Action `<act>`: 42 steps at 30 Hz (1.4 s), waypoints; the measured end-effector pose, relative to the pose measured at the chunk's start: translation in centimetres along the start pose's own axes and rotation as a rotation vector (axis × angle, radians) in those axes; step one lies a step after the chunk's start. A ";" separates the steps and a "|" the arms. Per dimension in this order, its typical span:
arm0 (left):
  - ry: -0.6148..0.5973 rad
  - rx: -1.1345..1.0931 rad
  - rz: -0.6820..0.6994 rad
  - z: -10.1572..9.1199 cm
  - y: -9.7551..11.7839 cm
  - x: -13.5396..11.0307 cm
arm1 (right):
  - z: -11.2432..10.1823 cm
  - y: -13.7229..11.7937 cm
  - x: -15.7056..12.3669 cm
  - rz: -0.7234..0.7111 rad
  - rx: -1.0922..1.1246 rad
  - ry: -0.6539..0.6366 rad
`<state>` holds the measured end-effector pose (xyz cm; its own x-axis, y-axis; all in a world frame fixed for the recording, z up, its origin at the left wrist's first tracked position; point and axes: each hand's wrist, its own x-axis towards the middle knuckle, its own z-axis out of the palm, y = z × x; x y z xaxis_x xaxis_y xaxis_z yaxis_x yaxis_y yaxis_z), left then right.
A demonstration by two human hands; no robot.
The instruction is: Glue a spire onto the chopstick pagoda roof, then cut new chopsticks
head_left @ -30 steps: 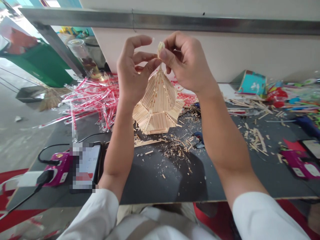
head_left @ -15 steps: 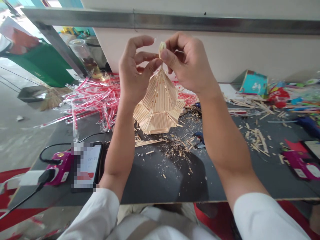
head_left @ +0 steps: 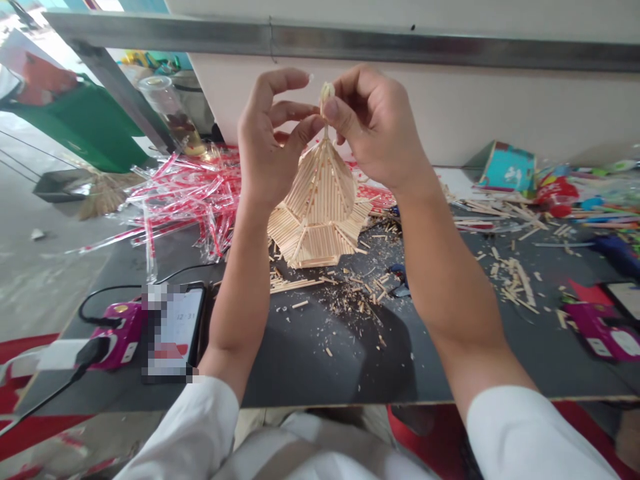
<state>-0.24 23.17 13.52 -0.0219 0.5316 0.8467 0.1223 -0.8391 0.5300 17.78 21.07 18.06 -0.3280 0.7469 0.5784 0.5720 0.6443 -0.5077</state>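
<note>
A pagoda-shaped model built from thin wooden sticks stands on the dark table, with a tiered, flared base and a steep pointed roof. At its peak is a small pale tip piece. My right hand pinches this piece between thumb and fingers. My left hand is raised beside it with the fingers spread, its thumb close to the thin spire below the piece. Neither hand holds anything else.
A dark worktable is strewn with stick offcuts and shavings. Red-and-clear plastic straws lie behind the model. A phone and a pink device with a cable sit at left. A glass jar stands behind.
The camera view has shifted slightly. Both hands stay raised at the model's peak, and my right hand keeps its pinch on the pale tip piece.
</note>
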 end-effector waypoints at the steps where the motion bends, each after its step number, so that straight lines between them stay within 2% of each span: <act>1: 0.004 0.007 -0.003 0.0 0.0 0.0 | 0.1 0.0 0.1 -0.003 0.013 0.007; 9: 0.026 -0.011 0.143 0.3 -2.1 0.3 | 0.8 0.8 0.9 -0.174 0.356 0.097; 15: 0.056 0.010 0.106 0.2 -1.4 0.4 | 0.8 0.7 0.9 -0.127 0.313 0.093; 19: 0.045 0.024 0.060 0.1 -0.8 0.3 | 0.8 0.7 0.9 -0.149 0.337 0.093; 31: -0.077 0.049 0.059 -0.5 -1.4 0.3 | 0.3 0.4 0.9 -0.170 0.414 0.090; 37: 0.010 0.016 0.035 0.0 0.5 -0.1 | -0.2 0.1 1.5 -0.188 0.426 0.080; 42: 0.001 0.126 0.012 0.0 0.1 -0.1 | -0.4 0.1 1.6 -0.165 0.405 0.073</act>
<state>-0.26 23.02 13.54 -0.0203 0.5216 0.8530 0.2461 -0.8243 0.5099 17.57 22.20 19.16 -0.3283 0.6244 0.7088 0.1707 0.7773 -0.6056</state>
